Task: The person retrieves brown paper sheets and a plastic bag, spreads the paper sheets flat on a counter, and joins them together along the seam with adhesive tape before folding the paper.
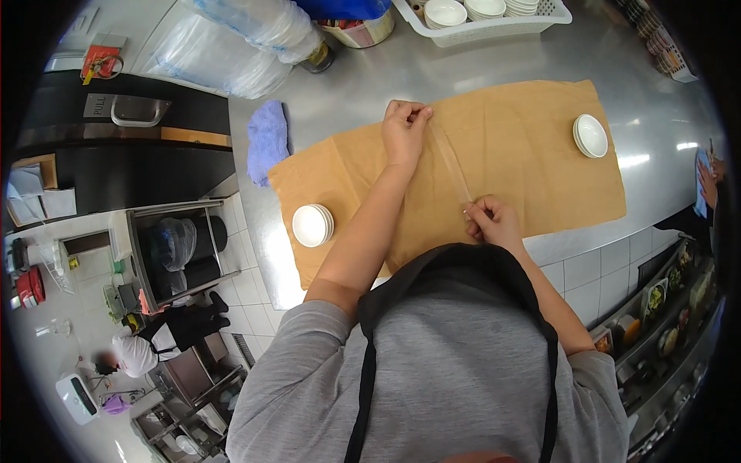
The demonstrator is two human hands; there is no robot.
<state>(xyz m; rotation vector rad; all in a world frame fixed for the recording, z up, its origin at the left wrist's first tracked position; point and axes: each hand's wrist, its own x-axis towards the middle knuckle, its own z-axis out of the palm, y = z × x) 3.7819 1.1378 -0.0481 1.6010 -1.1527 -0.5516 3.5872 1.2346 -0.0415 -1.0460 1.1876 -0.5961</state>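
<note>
Clear, narrow strip (451,163) runs slantwise across the middle of a wide brown sheet (540,154) on your steel counter (494,62), though whether it touches the sheet cannot be told. Your left hand (405,131) pinches its far end near the sheet's far edge, and your right hand (494,221) pinches its near end, fingertips closed. Stacked white bowls sit toward the sheet's left (311,225) and right (592,136) ends.

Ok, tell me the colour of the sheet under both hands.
The sheet is light brown; the head view, the only one, shows it.
</note>
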